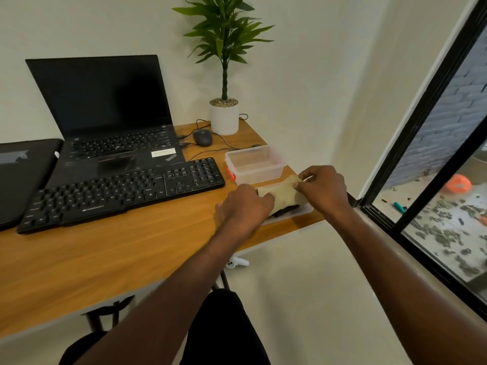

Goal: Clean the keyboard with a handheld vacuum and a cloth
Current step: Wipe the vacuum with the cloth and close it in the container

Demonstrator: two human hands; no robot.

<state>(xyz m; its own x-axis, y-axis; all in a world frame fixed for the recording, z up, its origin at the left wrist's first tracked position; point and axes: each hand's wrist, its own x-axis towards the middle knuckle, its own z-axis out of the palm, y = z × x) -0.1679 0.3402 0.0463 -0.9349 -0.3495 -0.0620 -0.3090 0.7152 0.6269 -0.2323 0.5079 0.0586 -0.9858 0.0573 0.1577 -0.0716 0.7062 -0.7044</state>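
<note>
Two hands [284,196] pinch our cloth [286,192] at three o'clock of keyboard [123,192]; fetching step, next carry it over keys.

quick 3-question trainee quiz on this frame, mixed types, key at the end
1. True or false: both hands grip the cloth.
2. The clear tub beside the keyboard holds: A) the mouse B) nothing visible C) the plant.
3. Fill in: the mouse lies between the laptop and the ____.

Key
1. True: the left hand and right hand each hold an end.
2. B
3. plant pot
</note>
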